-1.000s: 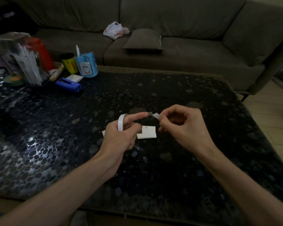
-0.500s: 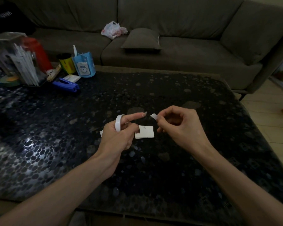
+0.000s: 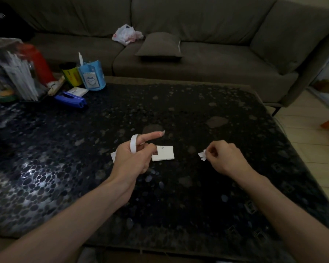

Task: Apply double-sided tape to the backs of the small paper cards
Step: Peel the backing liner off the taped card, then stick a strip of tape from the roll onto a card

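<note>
the left hand (image 3: 130, 162) wears the tape roll (image 3: 133, 146) on its straight index finger, other fingers curled, a tape bit (image 3: 163, 132) clinging at the tip. the right hand (image 3: 224, 158) pinches a white scrap (image 3: 202, 155), apart from the paper cards (image 3: 164, 153) on the counter (image 3: 179, 205). the bit could fold on itself or land crooked, and the scrap may cling to skin.

pretty dim room, whitish glare on the left of the table (image 3: 32, 168), clutter (image 3: 23, 78) at its far-left corner blurred, edges bowed
</note>
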The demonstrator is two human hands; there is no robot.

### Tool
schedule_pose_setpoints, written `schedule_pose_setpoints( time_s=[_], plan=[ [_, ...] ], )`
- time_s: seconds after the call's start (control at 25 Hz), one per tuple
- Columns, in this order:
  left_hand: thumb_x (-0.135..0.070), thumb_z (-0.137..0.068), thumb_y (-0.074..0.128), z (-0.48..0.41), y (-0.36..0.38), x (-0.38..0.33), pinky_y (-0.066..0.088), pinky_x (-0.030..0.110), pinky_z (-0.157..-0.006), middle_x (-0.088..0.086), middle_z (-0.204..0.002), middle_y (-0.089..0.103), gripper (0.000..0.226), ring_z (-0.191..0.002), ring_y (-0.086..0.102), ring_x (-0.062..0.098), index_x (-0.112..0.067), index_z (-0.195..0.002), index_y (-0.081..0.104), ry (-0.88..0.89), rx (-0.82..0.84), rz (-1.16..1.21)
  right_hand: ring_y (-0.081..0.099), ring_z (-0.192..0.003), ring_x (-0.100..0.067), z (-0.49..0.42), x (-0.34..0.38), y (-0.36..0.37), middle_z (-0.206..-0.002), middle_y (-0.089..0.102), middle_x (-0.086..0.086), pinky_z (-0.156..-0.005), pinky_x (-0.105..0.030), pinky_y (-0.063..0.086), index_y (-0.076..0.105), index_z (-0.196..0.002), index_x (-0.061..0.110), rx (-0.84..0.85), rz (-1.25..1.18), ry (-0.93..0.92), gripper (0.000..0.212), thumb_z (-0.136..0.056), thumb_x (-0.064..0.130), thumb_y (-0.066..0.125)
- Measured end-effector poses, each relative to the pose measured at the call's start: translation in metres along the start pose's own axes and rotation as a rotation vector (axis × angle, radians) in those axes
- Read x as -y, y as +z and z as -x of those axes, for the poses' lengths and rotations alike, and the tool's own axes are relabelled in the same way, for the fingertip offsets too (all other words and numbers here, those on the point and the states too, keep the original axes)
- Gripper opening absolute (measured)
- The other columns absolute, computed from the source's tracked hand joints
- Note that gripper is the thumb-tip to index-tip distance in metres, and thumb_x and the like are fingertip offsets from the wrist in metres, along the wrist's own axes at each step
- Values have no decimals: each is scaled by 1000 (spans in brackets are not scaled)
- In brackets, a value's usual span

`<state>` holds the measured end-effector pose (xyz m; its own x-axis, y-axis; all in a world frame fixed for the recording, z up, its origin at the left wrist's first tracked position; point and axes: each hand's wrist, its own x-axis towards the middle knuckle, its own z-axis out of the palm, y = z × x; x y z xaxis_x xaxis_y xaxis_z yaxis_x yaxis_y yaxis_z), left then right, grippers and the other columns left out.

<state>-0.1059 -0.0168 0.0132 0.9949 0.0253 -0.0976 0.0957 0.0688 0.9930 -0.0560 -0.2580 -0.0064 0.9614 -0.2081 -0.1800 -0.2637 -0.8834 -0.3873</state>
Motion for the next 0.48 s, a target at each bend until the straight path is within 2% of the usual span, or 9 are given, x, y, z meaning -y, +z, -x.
schedule_pose_setpoints(
  time_s=[0.08, 0.16, 0.28, 0.48],
  plan=[
    [-1, -98, 56, -1, -1, 1, 28, 18, -44, -16, -51, 45, 41, -49, 29, 6, -32, -109, 81, 6, -4, -1, 64, -88, -8, -3, -2, 3, -108, 65, 4, -77, -30, 58, 65, -118, 25, 18, 29, 25, 16, -102, 22, 61],
    [-1, -98, 56, -3, -3, 2, 29, 18, -43, -16, -51, 46, 42, -48, 29, 6, -33, -108, 81, 11, -9, -1, 62, -91, -7, -5, -2, 3, -115, 64, 3, -80, -30, 56, 66, -119, 26, 14, 18, 30, 18, -102, 21, 61],
    [-2, -98, 57, -5, -6, 3, 29, 19, -44, -14, -52, 42, 42, -50, 29, 7, -35, -109, 81, 15, -5, -6, 57, -92, -7, -3, -1, 1, -109, 62, 6, -78, -27, 50, 69, -114, 25, -47, 18, 5, 19, -96, 21, 72],
    [-4, -98, 57, -6, -13, 4, 28, 19, -44, -10, -56, 37, 41, -52, 29, 8, -36, -108, 81, 8, -18, -4, 67, -95, -10, 3, 2, 0, -106, 68, 3, -82, -30, 59, 68, -109, 24, -146, 57, -32, 20, -92, 23, 77]
  ],
)
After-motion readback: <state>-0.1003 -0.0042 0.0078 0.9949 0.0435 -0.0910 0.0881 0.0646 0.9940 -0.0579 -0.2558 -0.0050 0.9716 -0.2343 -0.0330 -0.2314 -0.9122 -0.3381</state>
